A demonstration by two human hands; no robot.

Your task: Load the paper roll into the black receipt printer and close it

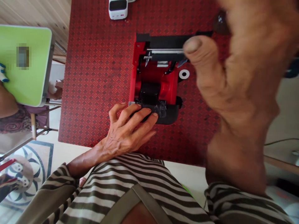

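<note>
On the table lies a red and black device with its inside exposed; it looks like a label printer. A dark roller and a metal rod span its far end. My left hand rests on the black flap at its near end, fingers spread and slightly bent. Large and close to the camera, my right hand is raised above the table's right side. Its thumb is stretched out, and its other fingers run past the top edge. Nothing shows in it. A small white roll stands beside the device.
A patterned red cloth covers the table. At its far edge is a white device with a dark top. To the left, another person's arm is near a green-topped table. A dark rounded object is partly behind my right hand.
</note>
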